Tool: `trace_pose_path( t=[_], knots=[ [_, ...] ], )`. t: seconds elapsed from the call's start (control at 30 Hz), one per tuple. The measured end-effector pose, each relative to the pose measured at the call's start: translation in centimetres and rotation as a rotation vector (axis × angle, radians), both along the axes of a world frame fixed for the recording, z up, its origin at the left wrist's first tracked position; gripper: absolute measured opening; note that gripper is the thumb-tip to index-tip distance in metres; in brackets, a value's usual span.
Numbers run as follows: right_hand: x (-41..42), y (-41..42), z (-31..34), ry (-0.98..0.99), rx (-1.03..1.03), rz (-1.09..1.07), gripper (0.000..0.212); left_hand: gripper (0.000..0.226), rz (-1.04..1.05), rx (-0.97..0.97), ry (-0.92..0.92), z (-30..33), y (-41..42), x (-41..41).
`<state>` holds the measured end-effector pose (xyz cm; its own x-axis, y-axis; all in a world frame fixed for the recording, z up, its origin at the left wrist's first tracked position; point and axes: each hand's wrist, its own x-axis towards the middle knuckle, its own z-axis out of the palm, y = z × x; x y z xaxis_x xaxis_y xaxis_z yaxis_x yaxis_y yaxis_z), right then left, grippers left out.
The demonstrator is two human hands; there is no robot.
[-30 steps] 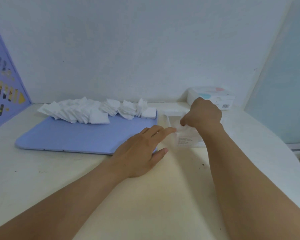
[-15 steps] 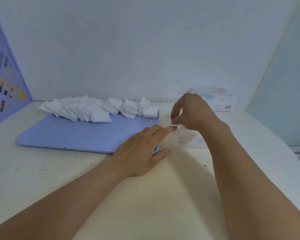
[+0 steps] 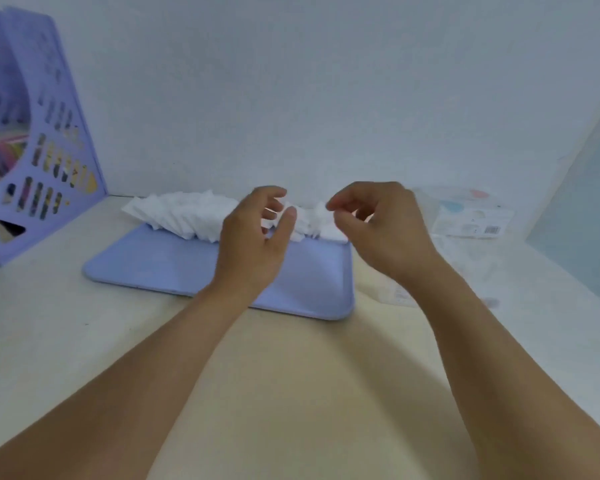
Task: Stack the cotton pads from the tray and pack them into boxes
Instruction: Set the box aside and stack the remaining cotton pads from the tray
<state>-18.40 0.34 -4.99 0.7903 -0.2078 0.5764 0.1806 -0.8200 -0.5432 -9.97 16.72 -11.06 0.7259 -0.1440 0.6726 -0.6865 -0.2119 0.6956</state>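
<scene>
A row of white square cotton pads (image 3: 184,216) lies along the far edge of a flat lavender tray (image 3: 160,265). My left hand (image 3: 253,240) hovers over the tray's right half with fingers apart and curled, holding nothing. My right hand (image 3: 378,230) hangs above the tray's right edge, also empty, fingers loosely curled. Both hands hide the right end of the pad row. A clear plastic box (image 3: 465,268) stands on the table to the right of my right hand. Behind it sits a closed box with pastel print (image 3: 471,216).
A purple file holder (image 3: 39,161) stands at the far left against the white wall. A pale blue panel (image 3: 589,209) closes off the right side. The table's rounded edge curves down at the right.
My right hand left the clear box and moved left over the tray's edge. My left hand lifted off the table and rose toward the pads. The view shifted right.
</scene>
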Motion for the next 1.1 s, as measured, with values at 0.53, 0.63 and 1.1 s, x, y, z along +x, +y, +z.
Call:
trace_pose_path(
  t=[0.53, 0.63, 1.1],
  knots=[
    [16.6, 15.4, -6.1, 0.438, -0.299, -0.126, 0.062, 0.050, 0.392, -0.136, 0.714, -0.6, 11.4, 8.2],
    [16.9, 15.6, -5.6, 0.409, -0.343, -0.147, 0.042, 0.051, 0.356, -0.129, 0.717, -0.8, 11.4, 8.4],
    [17.3, 15.3, -5.4, 0.344, -0.522, -0.174, 0.034, 0.056, 0.261, 0.317, 0.687, -1.0, 11.0, 7.9]
  ],
)
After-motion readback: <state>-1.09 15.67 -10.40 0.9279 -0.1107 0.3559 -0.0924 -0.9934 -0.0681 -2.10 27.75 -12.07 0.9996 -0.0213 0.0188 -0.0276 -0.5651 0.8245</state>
